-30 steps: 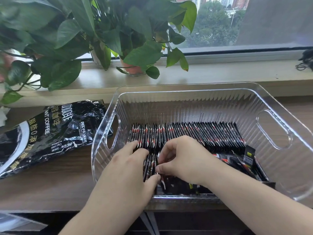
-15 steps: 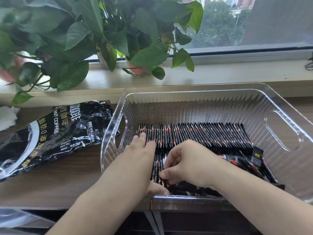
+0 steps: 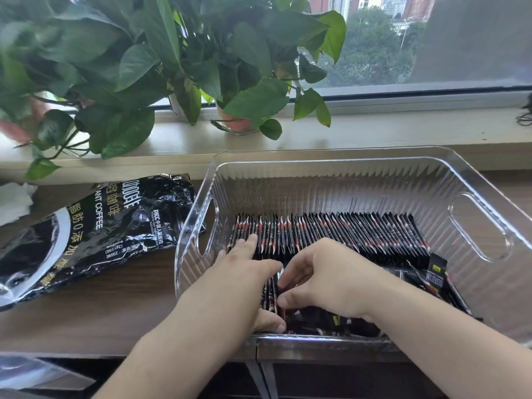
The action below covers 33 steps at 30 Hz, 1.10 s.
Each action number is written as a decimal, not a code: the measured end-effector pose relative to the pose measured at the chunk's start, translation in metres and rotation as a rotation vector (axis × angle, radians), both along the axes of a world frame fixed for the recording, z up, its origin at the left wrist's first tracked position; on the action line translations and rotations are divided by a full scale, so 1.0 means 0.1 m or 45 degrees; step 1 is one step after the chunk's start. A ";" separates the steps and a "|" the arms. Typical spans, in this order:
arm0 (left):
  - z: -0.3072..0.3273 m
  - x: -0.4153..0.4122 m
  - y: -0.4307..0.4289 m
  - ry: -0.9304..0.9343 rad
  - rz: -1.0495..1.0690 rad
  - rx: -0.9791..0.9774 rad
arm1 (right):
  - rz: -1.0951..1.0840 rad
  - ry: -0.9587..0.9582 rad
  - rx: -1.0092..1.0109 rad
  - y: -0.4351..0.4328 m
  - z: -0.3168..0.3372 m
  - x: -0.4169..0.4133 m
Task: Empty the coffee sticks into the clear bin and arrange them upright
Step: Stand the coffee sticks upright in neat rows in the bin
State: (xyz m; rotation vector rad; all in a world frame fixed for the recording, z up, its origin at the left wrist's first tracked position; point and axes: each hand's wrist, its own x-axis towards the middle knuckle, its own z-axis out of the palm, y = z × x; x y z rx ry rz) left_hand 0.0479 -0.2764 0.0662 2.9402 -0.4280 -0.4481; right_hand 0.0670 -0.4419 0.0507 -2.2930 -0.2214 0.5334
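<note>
Sorting in the clear bin [image 3: 331, 156]
left hand [image 3: 241, 277] fingers flat on coffee sticks [image 3: 345, 234]; right hand [image 3: 325, 277] fingers pinching some

Leafy potted plants [image 3: 161, 67] crowd the pale windowsill [image 3: 403, 131] — trees [image 3: 371, 50] and buildings [image 3: 414, 5] beyond the window [image 3: 475, 47].
</note>
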 end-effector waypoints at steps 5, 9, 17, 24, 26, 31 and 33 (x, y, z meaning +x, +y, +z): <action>-0.01 0.00 0.01 0.069 -0.019 -0.034 | 0.073 -0.025 -0.091 -0.03 0.05 0.01; -0.02 -0.02 0.04 0.080 -0.002 -0.095 | 0.121 -0.033 -0.127 -0.03 0.06 0.04; -0.09 -0.02 0.03 0.014 0.027 -0.152 | 0.327 0.026 -0.209 -0.16 0.26 0.00; -0.19 -0.03 0.02 -0.023 0.106 -0.274 | 0.541 0.010 -0.410 -0.17 0.27 -0.02; -0.20 -0.02 0.02 -0.045 0.107 -0.277 | 0.576 -0.050 -0.469 -0.15 0.25 -0.03; -0.21 -0.03 0.01 -0.076 0.100 -0.272 | 0.507 -0.189 -0.500 -0.20 0.27 -0.06; -0.22 -0.04 0.01 -0.087 0.092 -0.273 | 0.406 -0.202 -0.439 -0.24 0.34 -0.05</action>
